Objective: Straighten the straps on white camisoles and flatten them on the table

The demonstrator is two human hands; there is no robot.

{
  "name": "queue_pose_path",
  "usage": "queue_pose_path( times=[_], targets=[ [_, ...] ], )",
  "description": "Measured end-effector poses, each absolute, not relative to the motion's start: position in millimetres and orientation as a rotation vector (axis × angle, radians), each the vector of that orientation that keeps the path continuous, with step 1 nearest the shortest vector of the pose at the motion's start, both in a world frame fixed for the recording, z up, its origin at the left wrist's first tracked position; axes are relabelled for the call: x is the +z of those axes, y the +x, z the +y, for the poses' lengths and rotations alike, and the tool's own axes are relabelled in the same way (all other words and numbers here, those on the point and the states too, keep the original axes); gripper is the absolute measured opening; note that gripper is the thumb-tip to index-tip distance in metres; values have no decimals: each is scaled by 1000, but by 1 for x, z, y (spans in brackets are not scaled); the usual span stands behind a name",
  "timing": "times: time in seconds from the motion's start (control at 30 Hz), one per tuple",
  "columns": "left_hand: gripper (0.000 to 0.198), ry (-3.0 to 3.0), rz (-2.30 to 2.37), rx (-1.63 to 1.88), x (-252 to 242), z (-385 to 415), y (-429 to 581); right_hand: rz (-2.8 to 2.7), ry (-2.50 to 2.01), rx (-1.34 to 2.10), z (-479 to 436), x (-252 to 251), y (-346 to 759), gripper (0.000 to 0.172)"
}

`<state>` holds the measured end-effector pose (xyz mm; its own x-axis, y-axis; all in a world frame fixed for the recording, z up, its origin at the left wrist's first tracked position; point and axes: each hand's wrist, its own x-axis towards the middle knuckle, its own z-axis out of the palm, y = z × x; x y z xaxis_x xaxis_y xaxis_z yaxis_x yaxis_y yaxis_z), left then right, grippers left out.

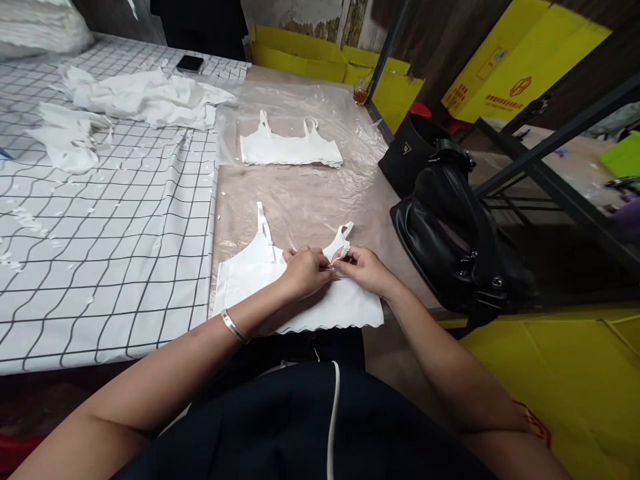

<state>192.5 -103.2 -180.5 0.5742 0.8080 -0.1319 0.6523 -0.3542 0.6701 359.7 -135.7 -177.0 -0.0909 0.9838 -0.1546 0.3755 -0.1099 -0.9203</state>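
Note:
A white crop top [250, 277] with a scalloped hem lies flat at the near edge of the table. My left hand [305, 270] and my right hand [364, 267] meet over its right shoulder strap [341, 241]. Both hands pinch the strap between their fingertips, close together. The left strap [265, 230] lies straight on the plastic, untouched. A silver bangle sits on my left wrist.
A second white top [290, 148] lies flat farther back on the clear plastic sheet [300, 193]. A heap of white garments [140, 97] and a phone [189, 63] rest on the checked cloth [100, 240]. Black bags [450, 227] stand at the table's right edge; yellow boxes [520, 67] behind.

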Motion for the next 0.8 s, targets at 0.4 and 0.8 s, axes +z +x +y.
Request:
queue_pose_path(
  times=[0.4, 0.8],
  targets=[
    [28, 2068, 1154, 402, -187, -105, 193, -1844, -1683, 899, -137, -168, 361, 2],
    [46, 2942, 705, 512, -201, -162, 166, -895, -1372, 1600, -111, -147, 361, 10]
  ],
)
